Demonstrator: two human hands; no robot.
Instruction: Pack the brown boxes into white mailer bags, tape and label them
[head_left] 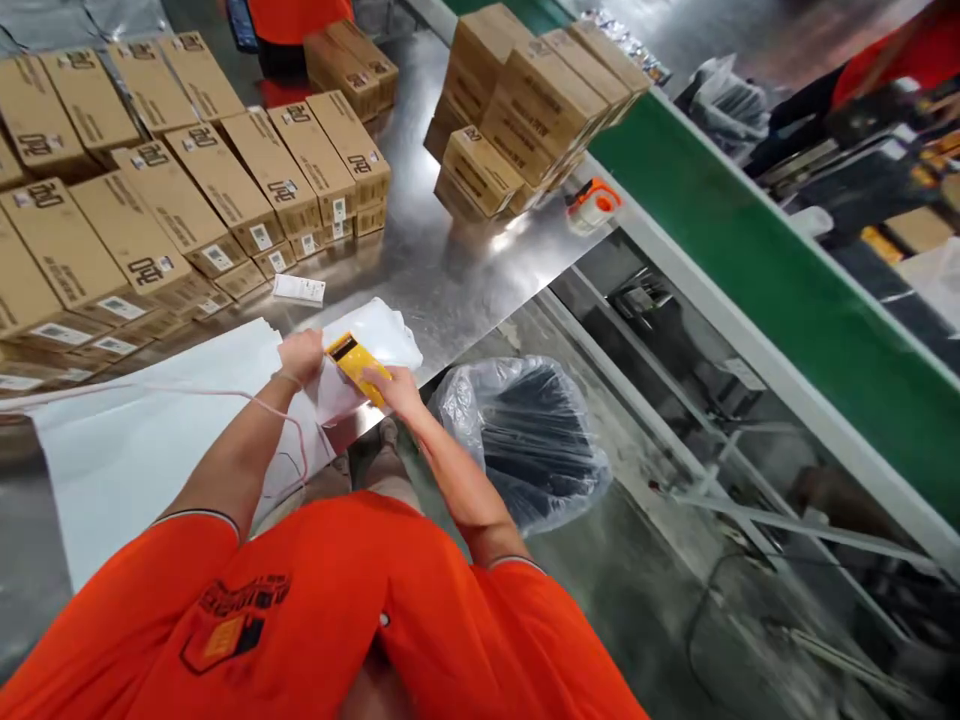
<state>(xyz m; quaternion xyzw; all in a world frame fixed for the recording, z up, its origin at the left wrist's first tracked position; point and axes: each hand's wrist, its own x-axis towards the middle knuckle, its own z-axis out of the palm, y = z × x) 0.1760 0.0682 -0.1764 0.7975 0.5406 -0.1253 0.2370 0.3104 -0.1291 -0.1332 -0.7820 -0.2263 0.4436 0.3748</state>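
Note:
My right hand is closed on the lower end of a flat yellow packet with a dark band near its top. Under and behind the packet lies a white plastic bag at the metal table's edge. My left hand is closed at the left side of this bag and appears to grip it; its fingertips are partly hidden. Just beyond that hand, a white label slip rests on the table. A large white sheet spreads under my left forearm, with a pink cord across it.
Rows of brown cartons fill the table's left side. More cartons are stacked at the far end, near an orange tape dispenser. A lined bin stands right of my legs. A green conveyor runs along the right; co-workers stand beyond.

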